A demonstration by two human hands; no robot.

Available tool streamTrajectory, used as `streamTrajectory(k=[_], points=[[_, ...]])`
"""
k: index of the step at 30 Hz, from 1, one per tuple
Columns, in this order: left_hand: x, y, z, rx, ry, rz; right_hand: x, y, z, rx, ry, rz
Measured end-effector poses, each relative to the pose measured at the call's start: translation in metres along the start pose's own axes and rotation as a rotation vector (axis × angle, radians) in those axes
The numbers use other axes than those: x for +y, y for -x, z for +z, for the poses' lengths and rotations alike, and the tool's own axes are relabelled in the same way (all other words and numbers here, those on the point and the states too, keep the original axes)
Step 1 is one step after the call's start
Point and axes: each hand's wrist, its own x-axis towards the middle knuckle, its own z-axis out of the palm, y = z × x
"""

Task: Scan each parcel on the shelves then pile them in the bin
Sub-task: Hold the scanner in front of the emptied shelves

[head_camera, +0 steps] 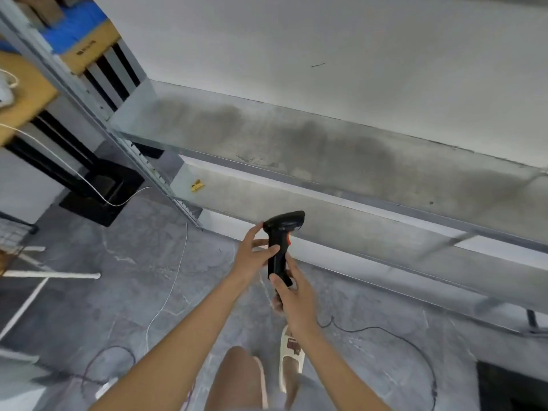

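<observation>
A person stood before a grey metal shelf (326, 143), holding a black handheld scanner (280, 241) in both hands above a grey marbled floor (118, 277). The left hand (252, 253) gripped the upper part of the handle, its thumb laid across the grip and its fingertips touching the back of the scanner's head. The right hand (293, 298) closed round the bottom of the handle, thumb pressed against the near side. The scanner stood roughly upright between the two hands, its head pointing right toward the shelf, with an orange trigger (289, 241) showing on the far side of the grip. A dark cable (385, 330) ran from below the right hand and curled across the floor to the right.

A lower shelf (370, 232) lay just behind the scanner, and a small yellow tag (196, 185) lay on that shelf to the left. No parcel could be made out on the shelves in front of the person. At the upper left, cardboard boxes (86, 48), one with a blue top, sat on a neighbouring rack behind a slanted metal upright (89, 108). A thin white cord (175, 277) trailed down across the floor. Below the hands, a bare knee (237, 378) and a foot in a pale slipper (292, 357) were visible. A wire basket (12, 235) edged into view at far left; whether it was the bin could not be told.
</observation>
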Motion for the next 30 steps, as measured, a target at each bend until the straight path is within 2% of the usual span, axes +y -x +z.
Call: streamTrajectory(k=[4, 8, 16, 25, 30], points=[[-0.011, -0.078, -0.022, -0.03, -0.043, -0.039, 0.014, -0.065, 0.033, 0.019, -0.001, 0.046], [-0.023, -0.139, -0.029, -0.13, -0.113, -0.077, 0.034, -0.117, 0.054, 0.072, -0.009, 0.056], [-0.079, -0.249, -0.015, -0.144, -0.18, 0.008, 0.095, -0.22, 0.064, 0.135, -0.146, 0.089], [-0.141, -0.365, 0.008, -0.093, -0.112, 0.088, 0.153, -0.342, 0.068, 0.223, 0.037, -0.024], [-0.16, -0.417, 0.017, -0.073, -0.147, 0.115, 0.159, -0.393, 0.071, 0.233, 0.348, -0.078]])
